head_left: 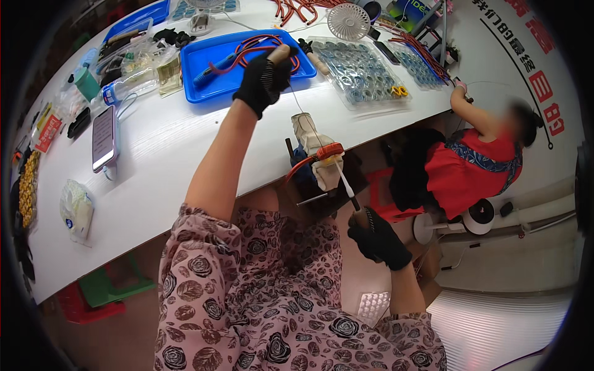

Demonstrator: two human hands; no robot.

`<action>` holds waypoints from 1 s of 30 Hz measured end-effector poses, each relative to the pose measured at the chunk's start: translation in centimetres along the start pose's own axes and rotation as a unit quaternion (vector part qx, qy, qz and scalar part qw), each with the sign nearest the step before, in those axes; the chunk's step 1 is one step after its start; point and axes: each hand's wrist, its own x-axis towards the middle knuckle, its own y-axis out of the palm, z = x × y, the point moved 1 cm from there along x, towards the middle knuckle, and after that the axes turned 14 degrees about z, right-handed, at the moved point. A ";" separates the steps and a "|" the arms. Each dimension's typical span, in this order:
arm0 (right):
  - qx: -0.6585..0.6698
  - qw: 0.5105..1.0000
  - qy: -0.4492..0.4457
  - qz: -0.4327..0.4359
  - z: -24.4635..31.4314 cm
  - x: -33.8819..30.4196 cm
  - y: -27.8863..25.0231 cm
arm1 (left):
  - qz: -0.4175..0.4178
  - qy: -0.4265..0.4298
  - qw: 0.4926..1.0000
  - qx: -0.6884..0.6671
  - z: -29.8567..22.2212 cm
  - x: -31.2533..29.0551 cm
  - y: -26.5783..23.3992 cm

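Observation:
My left hand [265,83], in a black glove, is closed around a tan, wooden-looking handle [279,54] above the blue tray. A thin thread or wire [298,100] runs from it down to a cloth-wrapped vise [304,128] at the table edge. Orange-red cord [329,151] is wound in a band at the vise, and its tail hangs off to the left. My right hand [378,240], also gloved in black, grips a slim tool [348,183] with a pale shaft and a dark handle. The tool's tip meets the cord band.
A blue tray [195,80] holds red cord and a blue-handled tool. Beyond it lie a clear tray of round pieces [362,71] and a small white fan [348,22]. A phone [105,139] rests on the left. At right sits another person in red [461,167].

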 end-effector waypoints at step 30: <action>-0.328 0.895 -0.035 -0.302 -8.3 -15.1 3.2 | 0.178 0.323 0.626 0.687 3.4 -16.2 11.4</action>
